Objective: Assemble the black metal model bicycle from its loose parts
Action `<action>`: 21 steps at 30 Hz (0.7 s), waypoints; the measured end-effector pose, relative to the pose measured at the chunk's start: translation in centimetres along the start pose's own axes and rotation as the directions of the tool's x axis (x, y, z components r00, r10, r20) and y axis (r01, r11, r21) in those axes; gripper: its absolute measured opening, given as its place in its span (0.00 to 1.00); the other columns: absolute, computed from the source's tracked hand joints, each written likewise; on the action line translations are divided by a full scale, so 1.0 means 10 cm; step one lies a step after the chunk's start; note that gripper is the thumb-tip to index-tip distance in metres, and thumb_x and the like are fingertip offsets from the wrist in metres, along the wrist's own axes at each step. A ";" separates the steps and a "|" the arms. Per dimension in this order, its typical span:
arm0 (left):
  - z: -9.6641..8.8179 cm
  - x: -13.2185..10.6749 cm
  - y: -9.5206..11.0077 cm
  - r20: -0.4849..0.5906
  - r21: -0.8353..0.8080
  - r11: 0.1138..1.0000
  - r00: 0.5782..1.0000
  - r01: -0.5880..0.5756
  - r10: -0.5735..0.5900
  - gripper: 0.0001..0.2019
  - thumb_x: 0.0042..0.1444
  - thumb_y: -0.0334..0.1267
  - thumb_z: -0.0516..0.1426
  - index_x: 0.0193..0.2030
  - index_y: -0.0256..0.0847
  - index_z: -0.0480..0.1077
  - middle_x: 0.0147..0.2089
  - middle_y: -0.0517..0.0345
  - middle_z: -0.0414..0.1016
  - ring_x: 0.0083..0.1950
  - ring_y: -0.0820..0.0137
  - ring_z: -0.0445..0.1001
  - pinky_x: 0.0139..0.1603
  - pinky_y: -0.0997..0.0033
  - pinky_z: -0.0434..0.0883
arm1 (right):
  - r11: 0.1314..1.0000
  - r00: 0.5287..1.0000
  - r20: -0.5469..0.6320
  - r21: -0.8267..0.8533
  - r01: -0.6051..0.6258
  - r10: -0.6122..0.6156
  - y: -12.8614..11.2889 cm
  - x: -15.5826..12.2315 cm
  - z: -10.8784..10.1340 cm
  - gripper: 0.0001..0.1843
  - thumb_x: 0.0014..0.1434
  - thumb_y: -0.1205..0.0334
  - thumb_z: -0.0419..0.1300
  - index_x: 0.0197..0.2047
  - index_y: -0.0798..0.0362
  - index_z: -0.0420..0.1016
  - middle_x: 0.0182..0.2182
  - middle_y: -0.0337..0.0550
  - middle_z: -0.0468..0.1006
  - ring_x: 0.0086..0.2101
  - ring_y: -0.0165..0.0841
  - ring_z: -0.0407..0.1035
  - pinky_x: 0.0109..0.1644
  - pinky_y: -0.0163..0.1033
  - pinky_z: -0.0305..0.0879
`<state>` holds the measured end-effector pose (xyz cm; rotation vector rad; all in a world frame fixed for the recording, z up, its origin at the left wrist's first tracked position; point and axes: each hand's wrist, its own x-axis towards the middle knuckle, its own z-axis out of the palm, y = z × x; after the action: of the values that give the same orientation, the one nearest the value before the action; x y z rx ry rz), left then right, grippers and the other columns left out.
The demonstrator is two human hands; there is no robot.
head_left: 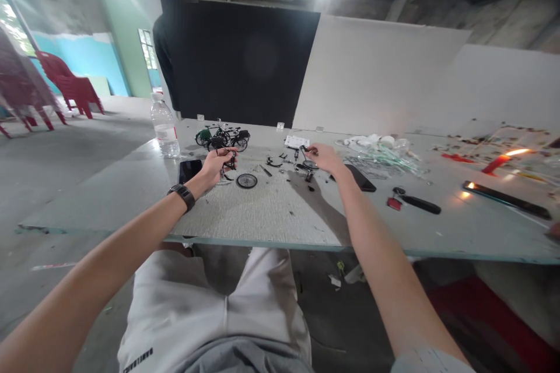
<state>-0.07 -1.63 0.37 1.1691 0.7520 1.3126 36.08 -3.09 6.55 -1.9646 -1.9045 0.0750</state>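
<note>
Parts held up off the tabletop (271, 210)
Left hand (217, 166) grips a black part (228, 164) narrowly, lifted clear of the clutter; right hand (326, 158) pinches, perhaps, a small wheel (310, 164).

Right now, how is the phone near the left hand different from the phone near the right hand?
The first black phone, by the left hand, lies left of the small model parts, while the second black phone lies to their right, beyond the right hand. The first phone points almost straight ahead; the second lies slanted. Both phones lie flat on the table and look dark.
</note>
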 end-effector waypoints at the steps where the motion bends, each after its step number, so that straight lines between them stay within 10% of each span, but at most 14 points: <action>1: 0.01 0.00 0.00 -0.005 -0.007 1.000 1.000 -0.002 0.002 0.06 0.61 0.30 0.60 0.41 0.36 0.79 0.41 0.49 0.78 0.36 0.71 0.76 0.36 0.70 0.74 | 1.000 0.999 -0.048 -0.008 -0.017 0.017 0.03 0.00 -0.02 0.18 0.71 0.57 0.57 0.57 0.58 0.77 0.52 0.58 0.81 0.50 0.45 0.75 0.51 0.43 0.70; 5: 0.00 0.00 -0.02 -0.009 -0.022 1.000 1.000 -0.003 0.003 0.07 0.61 0.28 0.59 0.42 0.36 0.79 0.41 0.49 0.78 0.36 0.70 0.76 0.37 0.69 0.76 | 0.999 0.997 -0.070 -0.028 -0.023 0.021 0.10 -0.01 -0.05 0.18 0.70 0.58 0.58 0.56 0.58 0.79 0.52 0.58 0.82 0.49 0.46 0.76 0.52 0.43 0.70; 16: -0.03 0.03 -0.05 -0.002 -0.009 1.000 1.000 0.003 -0.003 0.07 0.61 0.29 0.60 0.43 0.36 0.79 0.44 0.49 0.78 0.36 0.71 0.76 0.38 0.68 0.76 | 0.993 0.935 0.333 0.039 0.115 -0.121 -0.07 0.02 0.19 0.10 0.65 0.57 0.64 0.44 0.51 0.84 0.47 0.51 0.85 0.44 0.42 0.79 0.46 0.39 0.72; 21: -0.02 0.01 -0.04 0.009 -0.010 1.000 1.000 0.001 -0.001 0.08 0.60 0.31 0.61 0.44 0.35 0.79 0.42 0.49 0.78 0.37 0.70 0.76 0.38 0.69 0.76 | 0.994 0.986 0.165 -0.108 0.029 -0.011 0.08 0.15 0.26 0.12 0.67 0.58 0.62 0.50 0.52 0.81 0.49 0.52 0.83 0.45 0.40 0.78 0.46 0.37 0.71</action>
<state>-0.08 -1.43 -0.01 1.1656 0.7392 1.3081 36.08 -0.99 4.25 -2.0677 -2.0730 0.1317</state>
